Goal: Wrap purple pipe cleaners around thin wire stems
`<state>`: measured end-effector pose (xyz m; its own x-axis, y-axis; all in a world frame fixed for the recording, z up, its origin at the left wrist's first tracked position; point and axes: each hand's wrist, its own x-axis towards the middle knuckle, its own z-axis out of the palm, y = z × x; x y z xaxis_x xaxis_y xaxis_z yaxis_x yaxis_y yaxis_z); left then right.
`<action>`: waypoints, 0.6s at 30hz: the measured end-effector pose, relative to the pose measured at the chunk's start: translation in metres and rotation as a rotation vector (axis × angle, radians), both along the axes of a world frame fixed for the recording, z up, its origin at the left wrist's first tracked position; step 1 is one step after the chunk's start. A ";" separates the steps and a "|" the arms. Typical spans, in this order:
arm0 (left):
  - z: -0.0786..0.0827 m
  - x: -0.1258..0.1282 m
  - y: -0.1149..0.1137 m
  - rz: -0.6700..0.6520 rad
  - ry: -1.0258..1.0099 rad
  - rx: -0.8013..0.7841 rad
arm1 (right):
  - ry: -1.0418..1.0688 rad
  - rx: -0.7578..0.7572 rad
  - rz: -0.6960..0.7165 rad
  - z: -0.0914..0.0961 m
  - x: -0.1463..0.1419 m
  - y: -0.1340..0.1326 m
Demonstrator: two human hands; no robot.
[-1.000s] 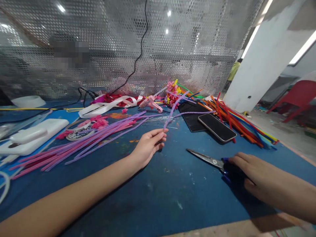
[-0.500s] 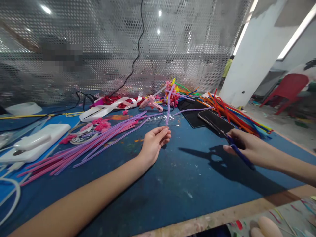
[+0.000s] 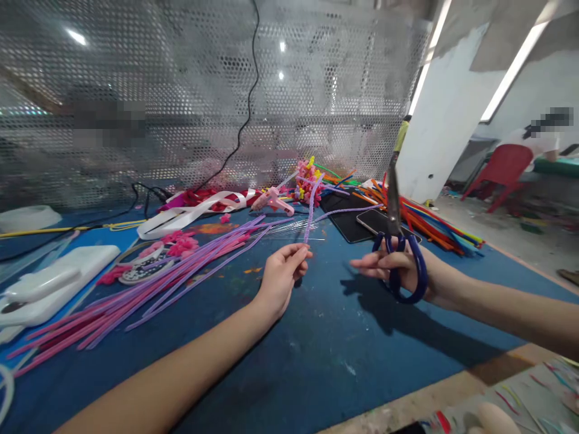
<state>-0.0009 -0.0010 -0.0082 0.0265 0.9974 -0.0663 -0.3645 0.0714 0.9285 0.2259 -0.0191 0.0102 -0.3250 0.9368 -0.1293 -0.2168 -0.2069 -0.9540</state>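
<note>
My left hand (image 3: 281, 276) pinches the lower end of a lilac pipe cleaner (image 3: 310, 210), which stands up and bends off to the right above the blue table (image 3: 316, 355). My right hand (image 3: 398, 268) holds blue-handled scissors (image 3: 397, 241) upright, blades closed and pointing up, fingers through the handle loops. The two hands are a short way apart above the table's middle.
A fan of pink and lilac pipe cleaners (image 3: 149, 283) lies to the left. A pink glue gun (image 3: 274, 200), white ribbon (image 3: 190, 205), a phone (image 3: 377, 223) and a multicoloured pipe-cleaner bundle (image 3: 434, 220) lie behind. White boxes (image 3: 49, 280) sit far left. A perforated metal screen (image 3: 203, 90) backs the table.
My right hand took the scissors off the table, lifted them and turned the blades upward, moving left toward my left hand. My left hand stayed put with the lilac pipe cleaner.
</note>
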 end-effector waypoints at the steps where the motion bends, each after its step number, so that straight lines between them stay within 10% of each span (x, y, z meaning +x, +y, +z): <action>1: 0.000 0.000 0.000 0.002 0.002 0.003 | 0.035 -0.002 -0.011 -0.001 -0.002 0.001; 12: 0.003 -0.001 -0.001 0.020 -0.037 0.012 | -0.431 -0.058 0.121 0.015 -0.004 0.015; 18: 0.002 -0.002 -0.002 0.063 -0.091 0.017 | -1.035 0.267 0.358 0.027 -0.009 0.000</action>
<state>-0.0026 -0.0033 -0.0064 -0.0308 0.9983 -0.0491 -0.4505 0.0300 0.8923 0.2165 -0.0195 0.0368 -0.4337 0.8490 -0.3018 0.7351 0.1398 -0.6634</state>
